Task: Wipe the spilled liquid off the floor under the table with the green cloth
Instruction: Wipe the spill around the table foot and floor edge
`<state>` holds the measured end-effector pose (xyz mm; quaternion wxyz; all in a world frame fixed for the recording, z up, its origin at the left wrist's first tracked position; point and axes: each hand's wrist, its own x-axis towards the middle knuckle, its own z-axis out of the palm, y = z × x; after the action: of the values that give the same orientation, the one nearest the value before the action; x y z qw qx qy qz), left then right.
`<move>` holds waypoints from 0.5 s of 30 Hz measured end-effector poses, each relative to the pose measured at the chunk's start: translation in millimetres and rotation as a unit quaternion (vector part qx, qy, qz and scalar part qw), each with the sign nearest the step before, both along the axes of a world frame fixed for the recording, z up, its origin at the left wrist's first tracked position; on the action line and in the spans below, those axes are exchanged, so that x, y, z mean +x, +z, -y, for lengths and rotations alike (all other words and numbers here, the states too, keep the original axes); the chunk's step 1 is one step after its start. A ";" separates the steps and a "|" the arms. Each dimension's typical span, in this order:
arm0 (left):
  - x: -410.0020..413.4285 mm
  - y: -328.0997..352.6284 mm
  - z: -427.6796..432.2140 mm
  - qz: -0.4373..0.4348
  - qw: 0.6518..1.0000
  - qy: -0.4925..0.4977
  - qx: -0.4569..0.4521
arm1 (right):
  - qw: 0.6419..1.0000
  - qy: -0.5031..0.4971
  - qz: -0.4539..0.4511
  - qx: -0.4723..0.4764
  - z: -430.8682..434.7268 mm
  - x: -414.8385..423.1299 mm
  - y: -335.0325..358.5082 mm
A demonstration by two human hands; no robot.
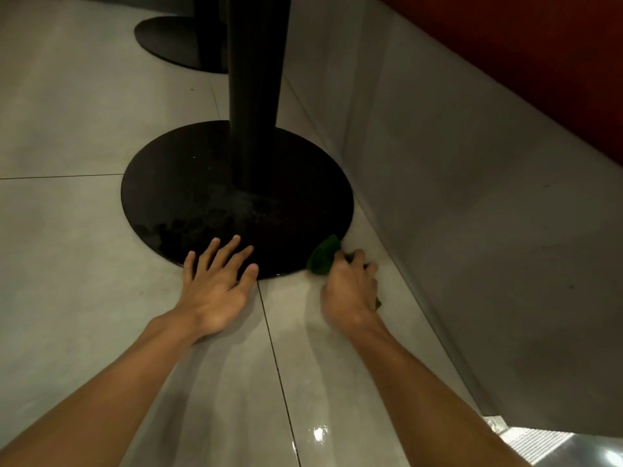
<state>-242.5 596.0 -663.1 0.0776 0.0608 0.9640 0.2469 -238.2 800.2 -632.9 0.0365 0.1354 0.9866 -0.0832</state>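
Presently right hand (350,284) fingers curled, clutching crumpled green cloth (323,256) on grey tiled floor (84,230) beside round black table base (202,183); left hand (215,284) spread flat.

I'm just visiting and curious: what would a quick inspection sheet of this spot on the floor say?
Surface: grey tiled floor, glossy, wet-looking sheen near the bottom.
Job's things: green cloth bunched at the rim of the round black table base.
Clutter: nothing seen.
Grips: right hand closed on the cloth; left hand open, fingers spread onto the base.
Cables: nothing seen.
Surroundings: black table post, second base behind, grey wall panel to the right.
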 end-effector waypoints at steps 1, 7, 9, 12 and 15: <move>-0.3 0.3 0.3 0.000 1.000 0.000 -0.002 | 1.000 0.006 -0.005 -0.003 5.6 6.9 -1.6; -1.9 0.4 0.9 0.006 1.000 0.005 -0.006 | 0.995 0.099 -0.009 -0.005 30.3 40.4 -4.4; -2.8 -0.3 3.5 0.006 1.000 -0.002 -0.002 | 0.988 0.152 -0.016 -0.003 18.7 39.9 -4.6; -3.8 -0.1 6.5 0.012 1.000 -0.008 0.001 | 0.982 0.184 -0.031 -0.016 -15.1 27.5 -4.1; -2.9 0.7 5.6 0.015 1.000 -0.008 -0.001 | 0.989 0.138 -0.060 0.003 -36.0 11.8 -6.9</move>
<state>-245.5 590.4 -662.4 0.0944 0.0651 0.9624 0.2462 -226.5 836.2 -639.9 -0.0118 -0.0076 0.9965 -0.0826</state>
